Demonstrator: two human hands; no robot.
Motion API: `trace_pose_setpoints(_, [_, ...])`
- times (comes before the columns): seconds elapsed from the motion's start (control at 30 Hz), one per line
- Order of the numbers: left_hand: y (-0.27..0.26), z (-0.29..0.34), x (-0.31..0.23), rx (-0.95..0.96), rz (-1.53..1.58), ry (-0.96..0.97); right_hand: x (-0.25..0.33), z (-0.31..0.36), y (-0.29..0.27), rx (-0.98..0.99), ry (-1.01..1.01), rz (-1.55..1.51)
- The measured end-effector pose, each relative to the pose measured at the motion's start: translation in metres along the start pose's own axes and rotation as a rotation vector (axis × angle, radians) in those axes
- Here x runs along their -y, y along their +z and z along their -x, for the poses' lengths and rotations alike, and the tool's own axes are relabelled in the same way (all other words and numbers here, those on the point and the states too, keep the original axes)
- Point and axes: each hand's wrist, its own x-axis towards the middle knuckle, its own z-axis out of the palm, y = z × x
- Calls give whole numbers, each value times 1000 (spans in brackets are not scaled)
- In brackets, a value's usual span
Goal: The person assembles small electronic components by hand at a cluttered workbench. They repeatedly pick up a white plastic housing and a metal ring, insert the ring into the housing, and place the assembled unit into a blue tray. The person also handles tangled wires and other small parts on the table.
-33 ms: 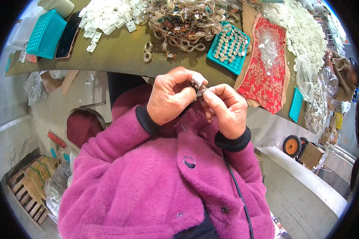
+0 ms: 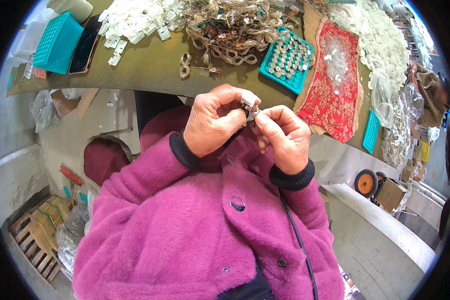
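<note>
Just off the table's near edge, both hands meet in front of the purple coat. My left hand is closed, its thumb and forefinger pinching a small white plastic piece with a dark part at its lower side. Against that piece, my right hand pinches something small and shiny, too small to name. Beyond the hands lie a looped bundle of clear wire and a small circuit board. A teal tray of round silvery discs stands to their right.
A tangled heap of wired circuit boards lies at the back, beside loose white plastic pieces. Stacked teal trays and a phone are at left. On the right are a red patterned cloth and a pale plastic heap.
The white piece and the fingers around it have shifted very slightly. Nothing else has visibly moved.
</note>
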Motion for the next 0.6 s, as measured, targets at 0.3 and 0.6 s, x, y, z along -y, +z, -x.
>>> trace_pose_setpoints(0.3, [6, 3, -3, 39, -85, 60, -3, -5, -8, -30, 23, -32])
trace_pose_setpoints(0.6, [-3, -2, -9, 160, -137, 111, 13, -11, -18, 54, 65, 110])
